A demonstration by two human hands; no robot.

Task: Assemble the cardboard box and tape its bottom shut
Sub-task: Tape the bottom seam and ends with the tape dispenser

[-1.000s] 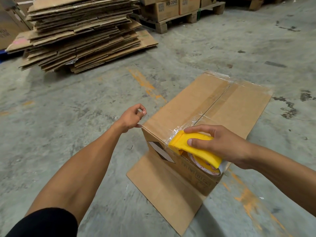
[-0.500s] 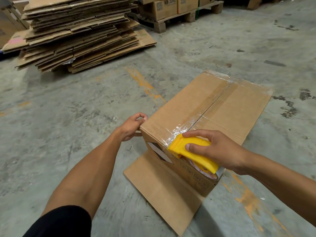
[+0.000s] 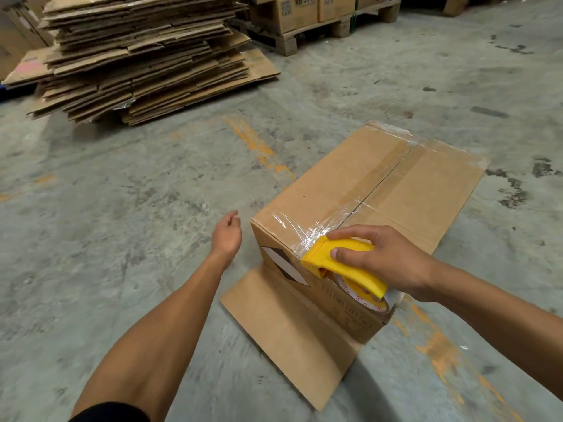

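Observation:
An assembled cardboard box (image 3: 350, 190) stands upside down on the concrete floor, its bottom flaps closed and facing up. Clear tape (image 3: 374, 178) runs along the centre seam and wrinkles over the near edge. My right hand (image 3: 384, 260) grips a yellow tape dispenser (image 3: 338, 260), pressed at the near top edge, with its roll hanging against the box's front face. My left hand (image 3: 227, 236) hovers just left of the box's near corner, fingers loosely apart, holding nothing. One loose flap (image 3: 286, 327) lies flat on the floor toward me.
A tall stack of flattened cardboard boxes (image 3: 140, 53) lies at the back left. Behind it, a wooden pallet (image 3: 323, 32) carries packed cartons. Orange paint marks streak the grey floor around the box.
My left hand has let go of the box's near left corner and opened beside it. The dispenser has slid down over the near edge onto the front face.

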